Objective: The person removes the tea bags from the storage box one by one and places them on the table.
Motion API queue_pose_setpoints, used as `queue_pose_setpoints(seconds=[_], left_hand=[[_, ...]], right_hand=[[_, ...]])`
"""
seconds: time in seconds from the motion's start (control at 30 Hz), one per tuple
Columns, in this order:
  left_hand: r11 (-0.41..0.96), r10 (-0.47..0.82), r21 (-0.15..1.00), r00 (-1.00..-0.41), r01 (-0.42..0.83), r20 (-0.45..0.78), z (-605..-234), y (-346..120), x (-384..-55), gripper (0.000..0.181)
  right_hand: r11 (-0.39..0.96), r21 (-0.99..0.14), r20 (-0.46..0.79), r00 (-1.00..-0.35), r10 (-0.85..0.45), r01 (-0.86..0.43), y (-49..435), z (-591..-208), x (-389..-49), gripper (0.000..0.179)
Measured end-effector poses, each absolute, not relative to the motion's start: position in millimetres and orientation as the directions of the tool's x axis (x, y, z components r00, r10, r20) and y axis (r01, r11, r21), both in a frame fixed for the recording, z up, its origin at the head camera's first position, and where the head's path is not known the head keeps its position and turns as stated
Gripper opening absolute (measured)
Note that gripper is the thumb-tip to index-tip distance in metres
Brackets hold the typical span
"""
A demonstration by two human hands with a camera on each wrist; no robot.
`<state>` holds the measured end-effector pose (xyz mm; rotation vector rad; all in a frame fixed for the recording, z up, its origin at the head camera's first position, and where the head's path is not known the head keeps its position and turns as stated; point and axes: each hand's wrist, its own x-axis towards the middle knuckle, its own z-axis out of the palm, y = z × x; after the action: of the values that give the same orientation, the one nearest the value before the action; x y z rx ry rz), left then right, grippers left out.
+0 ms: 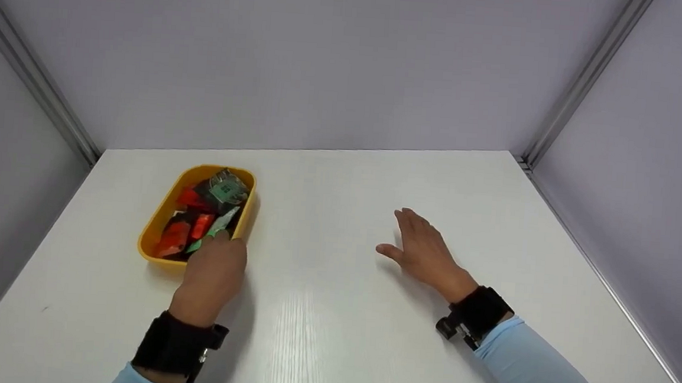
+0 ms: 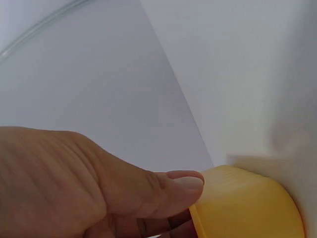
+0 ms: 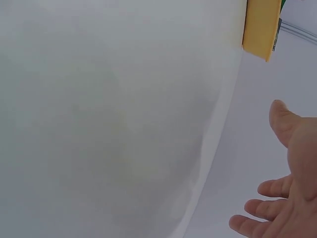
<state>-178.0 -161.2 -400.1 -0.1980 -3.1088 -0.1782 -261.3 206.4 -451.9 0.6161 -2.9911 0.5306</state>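
A yellow plastic basket (image 1: 150, 240) with rounded corners stands at the left of the white table. Several small packets lie in it, among them a red one (image 1: 173, 239), a green one (image 1: 223, 222) and a dark one with a green label (image 1: 226, 189). My left hand (image 1: 216, 272) grips the basket's rim at its near right corner. In the left wrist view, the thumb (image 2: 185, 191) presses by the rim of the yellow wall (image 2: 247, 203), with the other fingers partly hidden behind. My right hand (image 1: 426, 250) hovers over the table's right half, fingers straight, thumb spread, holding nothing.
The white table (image 1: 321, 232) meets a pale back wall (image 1: 325, 66). Pale panels with metal corner posts (image 1: 587, 82) flank it on both sides. Each wrist wears a black strap (image 1: 481, 311) with a small camera.
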Motion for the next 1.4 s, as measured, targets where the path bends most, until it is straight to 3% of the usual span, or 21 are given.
queue_pose_setpoints(seconds=[0.23, 0.53, 0.93, 1.2, 1.4], left_hand=[[0.986, 0.135, 0.098, -0.991, 0.134, -0.007, -400.2, -151.9, -169.8, 0.018], [0.988, 0.117, 0.093, -0.989, 0.125, 0.086, -400.6, -160.8, -168.6, 0.013], [0.989, 0.113, 0.098, -0.993, 0.109, -0.038, -393.8, -149.8, -163.6, 0.019], [0.981, 0.170, 0.089, -0.985, 0.171, 0.022, -397.7, -138.5, -157.2, 0.012], [0.977, 0.172, 0.131, -0.985, 0.169, -0.010, -388.3, -137.2, -154.4, 0.010]], right_hand=[[0.854, -0.359, 0.101, -0.925, -0.367, -0.378, 204.4, -448.5, -259.0, 0.089], [0.854, -0.374, 0.080, -0.929, -0.360, -0.363, 202.8, -449.9, -255.5, 0.089], [0.850, -0.368, 0.094, -0.924, -0.371, -0.378, 201.5, -449.7, -255.0, 0.088], [0.844, -0.357, 0.122, -0.916, -0.383, -0.401, 198.1, -449.6, -255.1, 0.086], [0.840, -0.348, 0.128, -0.909, -0.397, -0.415, 195.1, -448.6, -254.0, 0.086]])
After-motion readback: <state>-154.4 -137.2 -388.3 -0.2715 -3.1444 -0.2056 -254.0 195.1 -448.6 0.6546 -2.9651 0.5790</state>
